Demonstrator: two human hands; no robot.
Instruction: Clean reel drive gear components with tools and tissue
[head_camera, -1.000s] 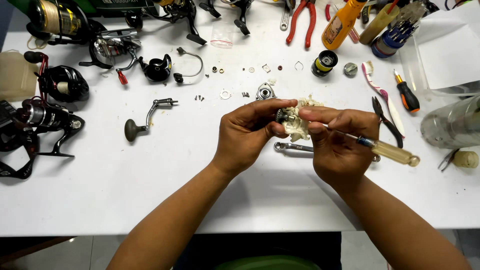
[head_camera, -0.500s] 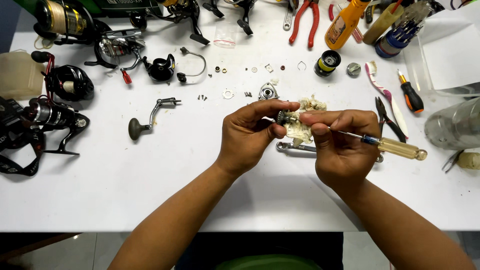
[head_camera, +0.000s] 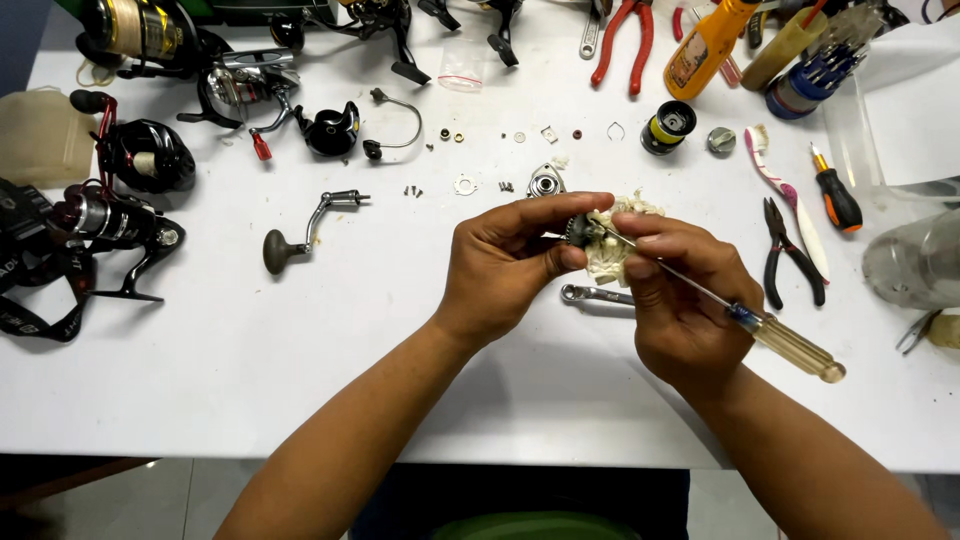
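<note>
Left hand (head_camera: 505, 265): held above the middle of the white desk (head_camera: 300, 400), thumb and fingers pinched together on a small dark round reel part (head_camera: 578, 231).
Right hand (head_camera: 680, 300): just right of the left hand, its fingers clamped on a screwdriver (head_camera: 760, 330) with a clear yellowish handle that sticks out to the lower right.
Screwdriver tip: the thin shaft runs up and left, and its end meets the reel part at the left fingertips.
Reel part: between the two hands, above the desk, close against a crumpled pale rag (head_camera: 612, 250) that shows between the fingertips; which hand holds the rag I cannot tell.
Under the hands: a small silver wrench (head_camera: 590, 295) lies flat on the desk, just below the rag.
Behind the hands: a metal side plate (head_camera: 545, 182) and a row of small screws, washers and rings spread on the desk.
Left side: a crank handle (head_camera: 300, 225) with a dark knob, well apart from the hands, and several fishing reels (head_camera: 140, 155) beyond it.
Right side: black pliers (head_camera: 790, 255), a toothbrush (head_camera: 780, 185) and an orange-handled screwdriver (head_camera: 835, 195) lie near one another.
Far edge: red-handled pliers (head_camera: 625, 45) and an orange bottle (head_camera: 710, 45).
</note>
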